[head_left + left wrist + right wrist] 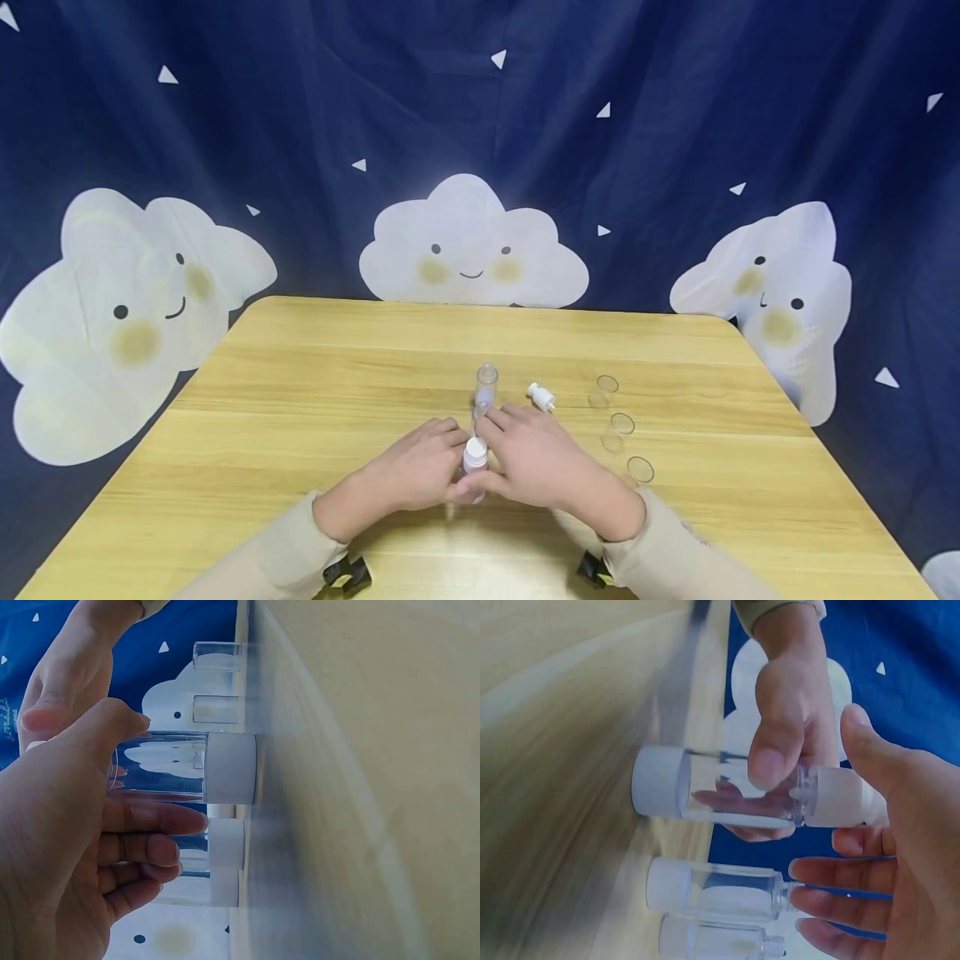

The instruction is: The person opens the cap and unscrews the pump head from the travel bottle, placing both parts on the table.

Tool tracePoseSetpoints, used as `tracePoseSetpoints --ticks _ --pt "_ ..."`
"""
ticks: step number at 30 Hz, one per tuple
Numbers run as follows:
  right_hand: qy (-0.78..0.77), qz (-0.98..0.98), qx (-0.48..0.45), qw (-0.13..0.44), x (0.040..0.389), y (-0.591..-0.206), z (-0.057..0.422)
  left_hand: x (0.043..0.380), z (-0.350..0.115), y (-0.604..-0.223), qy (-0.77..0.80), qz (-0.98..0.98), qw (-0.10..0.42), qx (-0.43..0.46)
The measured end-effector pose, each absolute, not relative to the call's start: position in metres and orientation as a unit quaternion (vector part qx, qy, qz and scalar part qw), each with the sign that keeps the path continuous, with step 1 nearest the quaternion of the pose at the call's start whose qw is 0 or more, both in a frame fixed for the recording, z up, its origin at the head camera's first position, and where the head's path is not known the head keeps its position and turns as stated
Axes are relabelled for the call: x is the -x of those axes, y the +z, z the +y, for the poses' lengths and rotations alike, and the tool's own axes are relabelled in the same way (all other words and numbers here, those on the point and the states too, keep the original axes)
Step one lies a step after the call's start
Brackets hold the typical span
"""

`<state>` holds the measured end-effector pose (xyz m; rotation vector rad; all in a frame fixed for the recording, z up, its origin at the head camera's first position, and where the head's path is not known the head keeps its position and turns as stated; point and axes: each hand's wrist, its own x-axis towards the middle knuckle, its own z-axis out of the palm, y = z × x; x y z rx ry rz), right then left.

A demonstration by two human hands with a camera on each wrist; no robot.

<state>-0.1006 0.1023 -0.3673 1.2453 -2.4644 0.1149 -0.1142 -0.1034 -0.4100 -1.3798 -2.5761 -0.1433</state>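
Note:
My left hand holds a small clear pump bottle upright on the table, its thumb and fingers round the upper body. That bottle has a white base, and a white pump top sits on its neck. Around the pump top hovers my right hand, thumb apart and fingers loosely bent; whether a finger touches it I cannot tell. Behind stand two more clear bottles with white bases, the nearer bottle and the farther bottle, their threaded necks bare. In the head view my fingers partly cover the nearer one.
Another white pump top lies on its side right of the bottles. Three clear cylindrical caps stand in a row farther right: a far cap, a middle cap and a near cap. A blue cloud-print curtain hangs behind the wooden table.

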Motion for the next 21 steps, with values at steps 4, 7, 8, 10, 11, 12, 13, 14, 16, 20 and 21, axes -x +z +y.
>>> tracePoseSetpoints --ticks 4,7,8,10,11,12,13,14,16,20,21 --pt "0.036 -0.877 -0.439 0.195 0.1 -0.369 0.1 0.114 -0.103 -0.412 -0.051 -0.867 0.12 0.481" --pt "0.039 -0.878 -0.441 0.184 0.101 -0.369 0.101 0.115 -0.102 -0.412 -0.055 -0.864 0.12 0.485" --pt "0.043 -0.878 -0.444 0.177 0.101 -0.368 0.101 0.115 -0.102 -0.412 -0.056 -0.864 0.12 0.485" --pt "0.058 -0.879 -0.447 0.158 0.102 -0.366 0.102 0.115 -0.102 -0.412 -0.055 -0.865 0.119 0.484" --pt "0.064 -0.879 -0.449 0.148 0.102 -0.365 0.102 0.114 -0.102 -0.412 -0.055 -0.865 0.118 0.484" --pt "0.069 -0.879 -0.451 0.138 0.103 -0.364 0.103 0.114 -0.102 -0.411 -0.055 -0.866 0.117 0.483" --pt "0.072 -0.879 -0.453 0.128 0.103 -0.363 0.103 0.114 -0.102 -0.411 -0.054 -0.867 0.116 0.481" --pt "0.074 -0.879 -0.456 0.119 0.104 -0.362 0.104 0.114 -0.102 -0.411 -0.053 -0.868 0.114 0.481" --pt "0.076 -0.879 -0.46 0.102 0.105 -0.361 0.105 0.114 -0.102 -0.41 -0.054 -0.869 0.112 0.479" --pt "0.094 -0.878 -0.466 0.064 0.107 -0.357 0.107 0.114 -0.102 -0.41 -0.058 -0.871 0.107 0.476" --pt "0.1 -0.877 -0.466 0.055 0.108 -0.357 0.108 0.114 -0.102 -0.41 -0.058 -0.871 0.106 0.475"
